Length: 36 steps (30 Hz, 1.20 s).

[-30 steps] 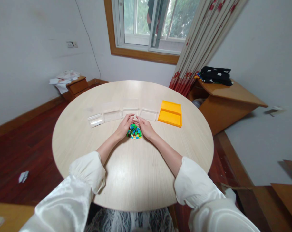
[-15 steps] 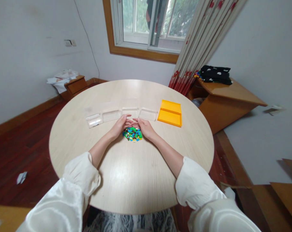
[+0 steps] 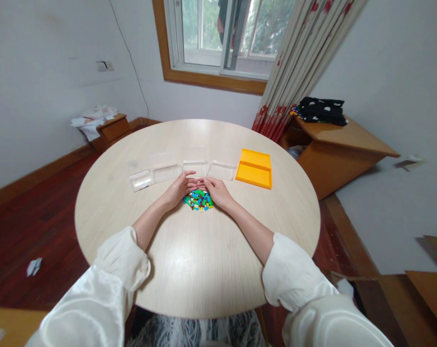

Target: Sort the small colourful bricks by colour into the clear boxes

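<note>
A heap of small building bricks [image 3: 198, 201], green, blue, yellow, white and dark, lies on the round wooden table [image 3: 200, 260]. My left hand [image 3: 178, 191] curves around the heap's far left side, fingers stretched inward. Mirroring it on the right, my right hand [image 3: 218, 191] rests at the far right side of the pile. The fingertips of both hands meet or nearly meet behind the bricks. Neither hand grips a brick that I can see; the undersides of the fingers are hidden.
Several clear plastic boxes with lids raised, among them a small one [image 3: 142, 180] and a wider one [image 3: 221, 170], stand in an arc beyond my hands. To their right is an open yellow case [image 3: 253, 176]. A wooden cabinet [image 3: 341, 144] with dark cloth stands at the right.
Both hands stay around the brick heap, almost unmoved. The view has shifted very slightly.
</note>
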Tool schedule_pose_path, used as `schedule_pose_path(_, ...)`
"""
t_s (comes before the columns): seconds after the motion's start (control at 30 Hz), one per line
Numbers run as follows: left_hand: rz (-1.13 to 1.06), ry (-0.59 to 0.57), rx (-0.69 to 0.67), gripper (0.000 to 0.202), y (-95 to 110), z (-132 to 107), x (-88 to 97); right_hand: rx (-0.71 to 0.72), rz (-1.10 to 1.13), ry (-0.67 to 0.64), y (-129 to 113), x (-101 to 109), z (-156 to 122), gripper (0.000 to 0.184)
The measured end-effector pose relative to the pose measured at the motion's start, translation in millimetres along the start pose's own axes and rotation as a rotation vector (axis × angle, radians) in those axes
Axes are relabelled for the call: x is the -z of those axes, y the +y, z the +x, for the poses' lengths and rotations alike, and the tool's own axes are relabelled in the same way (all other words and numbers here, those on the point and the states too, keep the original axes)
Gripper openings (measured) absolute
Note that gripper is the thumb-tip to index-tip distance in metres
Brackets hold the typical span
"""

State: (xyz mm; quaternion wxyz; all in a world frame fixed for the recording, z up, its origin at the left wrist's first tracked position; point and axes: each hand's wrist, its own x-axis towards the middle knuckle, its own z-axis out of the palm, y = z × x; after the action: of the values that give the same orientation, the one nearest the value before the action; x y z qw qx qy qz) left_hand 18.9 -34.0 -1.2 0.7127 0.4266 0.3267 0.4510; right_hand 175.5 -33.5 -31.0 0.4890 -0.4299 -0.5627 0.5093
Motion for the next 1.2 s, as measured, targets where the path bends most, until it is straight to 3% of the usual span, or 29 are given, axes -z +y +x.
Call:
schedule_pose_path(0.33, -0.001, -0.001, 0.021, 0.037, 1.7, -2.2, 0.2, -0.011, -0.022, -0.018, -1.7, 1.7, 0.9, 0.021)
schedule_pose_path(0.9, 0.028, -0.008, 0.018, 0.04, 0.9, -1.2, 2.2, 0.162, -0.291, -0.064, -8.5, 1.1, -8.8, 0.006)
schedule_pose_path(1.2, 0.043, -0.017, 0.015, 0.041, 0.6, -0.6, 3.5, 0.221, -0.389, -0.098, -9.8, 4.0, -8.4, 0.01)
